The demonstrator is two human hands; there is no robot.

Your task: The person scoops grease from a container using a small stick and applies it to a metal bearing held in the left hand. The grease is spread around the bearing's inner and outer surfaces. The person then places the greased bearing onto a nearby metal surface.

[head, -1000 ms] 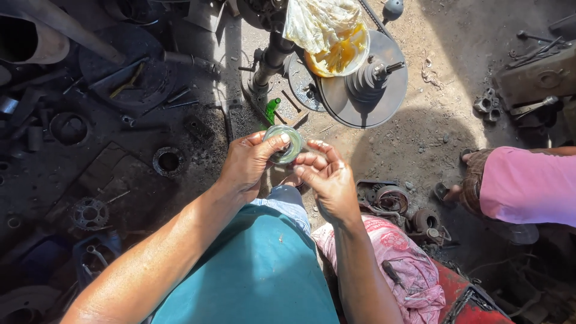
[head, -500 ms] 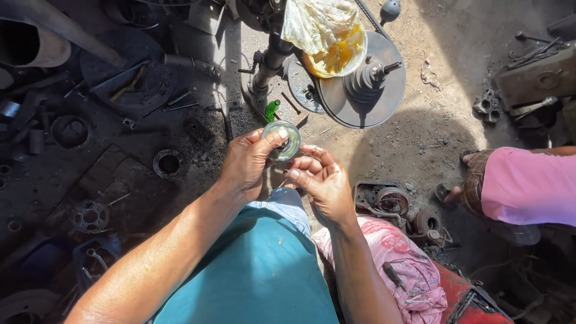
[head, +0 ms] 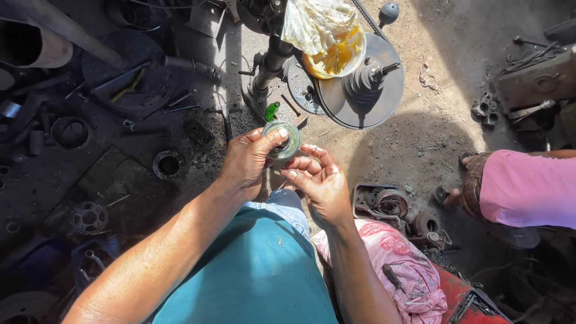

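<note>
Left hand: the left hand (head: 249, 162) is closed around a round bearing ring (head: 282, 140), thumb across its near face and fingers behind it, holding it up in front of the body.
Right hand: the right hand (head: 321, 183) is open, palm up and fingers loosely curled, empty as far as the view shows; its fingertips (head: 300, 174) sit just below and beside the ring, not clearly touching it.
Ring: a greenish, greasy-looking metal ring with a dark centre hole, held tilted above the person's knee, between the two hands.
Beyond the hands: a tub of yellow grease (head: 336, 54) lined with crumpled plastic rests on a stepped pulley disc (head: 363, 87); a small green bottle (head: 272, 110) stands just past the ring.
Beside the right hand: a pink rag (head: 402, 270) lies over the leg, and oily engine parts (head: 384, 203) sit on the ground.
Far right: another person's pink sleeve (head: 528, 189).
Step in hand: judged to be inspecting or greasing the ring by hand.
Next move calls for: a steady left-hand pinch on a slippery part, and the right fingers coming to the ring's face without knocking it loose.
</note>
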